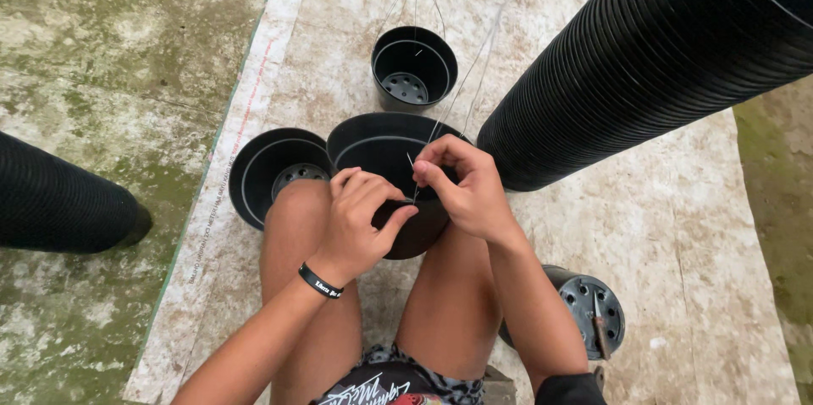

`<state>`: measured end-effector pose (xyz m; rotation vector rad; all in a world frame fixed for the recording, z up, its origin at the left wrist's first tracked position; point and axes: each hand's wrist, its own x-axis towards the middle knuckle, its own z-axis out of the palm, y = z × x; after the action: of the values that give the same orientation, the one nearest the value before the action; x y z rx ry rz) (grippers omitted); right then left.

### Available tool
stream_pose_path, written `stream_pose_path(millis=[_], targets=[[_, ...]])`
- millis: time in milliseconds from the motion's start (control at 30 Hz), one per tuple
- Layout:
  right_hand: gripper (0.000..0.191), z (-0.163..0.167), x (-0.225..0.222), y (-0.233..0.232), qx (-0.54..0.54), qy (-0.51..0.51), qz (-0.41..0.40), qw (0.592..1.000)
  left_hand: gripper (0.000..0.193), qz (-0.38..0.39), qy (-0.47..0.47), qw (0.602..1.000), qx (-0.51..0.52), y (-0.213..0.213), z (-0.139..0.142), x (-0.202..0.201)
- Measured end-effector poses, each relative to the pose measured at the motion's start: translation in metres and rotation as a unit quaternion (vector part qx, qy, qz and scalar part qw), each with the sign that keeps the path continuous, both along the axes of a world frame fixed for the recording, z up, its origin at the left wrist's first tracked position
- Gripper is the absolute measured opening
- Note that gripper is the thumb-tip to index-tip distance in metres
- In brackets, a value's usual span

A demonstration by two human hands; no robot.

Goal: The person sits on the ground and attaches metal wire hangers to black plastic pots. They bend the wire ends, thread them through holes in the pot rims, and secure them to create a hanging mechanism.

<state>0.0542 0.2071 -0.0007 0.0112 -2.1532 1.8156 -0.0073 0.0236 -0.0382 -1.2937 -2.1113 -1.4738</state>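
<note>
While the black pot (pixel 381 159) is sitting at the centre of the frame between the person's knees, both hands are working at its near rim. The left hand (pixel 360 223) is curling closed against the rim, and the right hand (pixel 461 185) is pinching a thin wire hanger (pixel 461 88) running toward the upper middle. A tall pot stack (pixel 660 58) is lying at upper right.

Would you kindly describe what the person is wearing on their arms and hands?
Both forearms are bare and there are no gloves. The left hand has a narrow black wristband with small white lettering around its wrist. The right hand wears nothing, and only a dark sleeve edge shows near that elbow.
</note>
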Motion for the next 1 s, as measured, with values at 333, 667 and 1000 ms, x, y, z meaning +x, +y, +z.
stream_pose_path(millis=[333, 667, 1000], targets=[[0.005, 0.001, 0.009, 0.004, -0.032, -0.003, 0.011, 0.999, 0.01, -0.067, -0.06, 0.991, -0.103, -0.011, 0.039, 0.001], [0.003, -0.005, 0.018, 0.006, -0.049, 0.022, 0.032, 0.998, 0.02, -0.275, -0.163, 0.921, -0.221, -0.001, 0.059, -0.048], [0.005, -0.01, 0.022, 0.005, -0.054, 0.052, 0.045, 0.996, 0.018, -0.211, -0.204, 0.921, -0.257, 0.001, 0.062, -0.04]])
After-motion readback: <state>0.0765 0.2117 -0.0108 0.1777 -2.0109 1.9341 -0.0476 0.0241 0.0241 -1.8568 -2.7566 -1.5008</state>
